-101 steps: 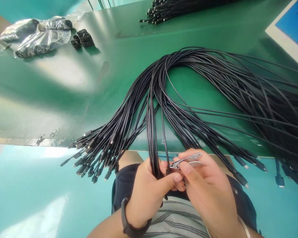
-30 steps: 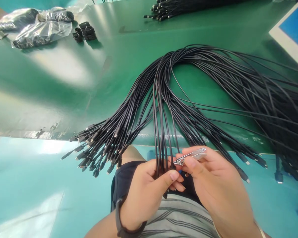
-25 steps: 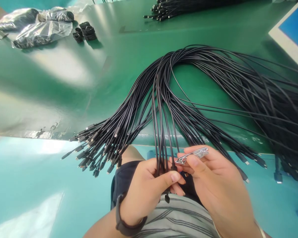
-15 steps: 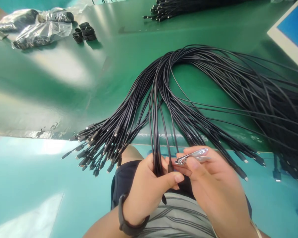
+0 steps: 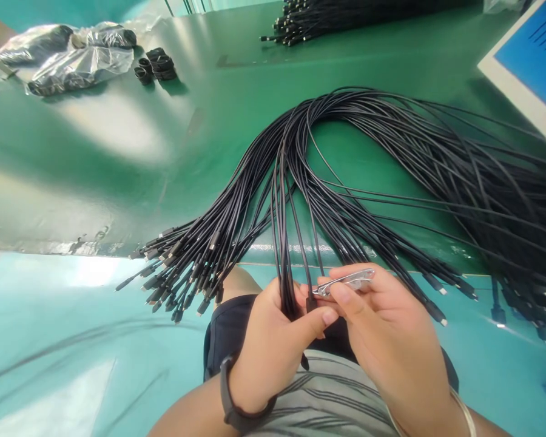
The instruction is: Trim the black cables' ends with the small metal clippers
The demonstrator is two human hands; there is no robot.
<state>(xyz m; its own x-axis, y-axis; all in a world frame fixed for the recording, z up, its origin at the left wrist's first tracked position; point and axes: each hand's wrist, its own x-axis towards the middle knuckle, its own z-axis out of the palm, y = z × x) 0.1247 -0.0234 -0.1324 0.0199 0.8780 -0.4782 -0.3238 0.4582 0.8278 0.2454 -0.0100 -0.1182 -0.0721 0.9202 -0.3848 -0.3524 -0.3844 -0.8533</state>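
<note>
My left hand (image 5: 277,340) is closed around several black cables (image 5: 283,243) that hang over the table's front edge. One cable's connector (image 5: 311,302) sticks up between its thumb and fingers. A silver nail clipper (image 5: 348,282) is pinched in my right hand (image 5: 382,334), its jaw end touching or very near the cable just above that connector. To the left, a fan of cable ends with black connectors (image 5: 186,267) hangs past the edge. More cable ends (image 5: 437,291) lie to the right of my right hand.
The cables arch across a green table (image 5: 200,158) into a large bundle (image 5: 505,194) at right. Plastic-wrapped packs (image 5: 79,64) and small black coils (image 5: 157,65) lie at back left. Another cable pile (image 5: 309,21) lies at the back, near a blue-and-white panel (image 5: 532,60).
The nail clipper in my right hand has moved slightly left, its jaws closer to the cable above the connector. My left hand keeps its hold. Blurred dark streaks now show at lower left.
</note>
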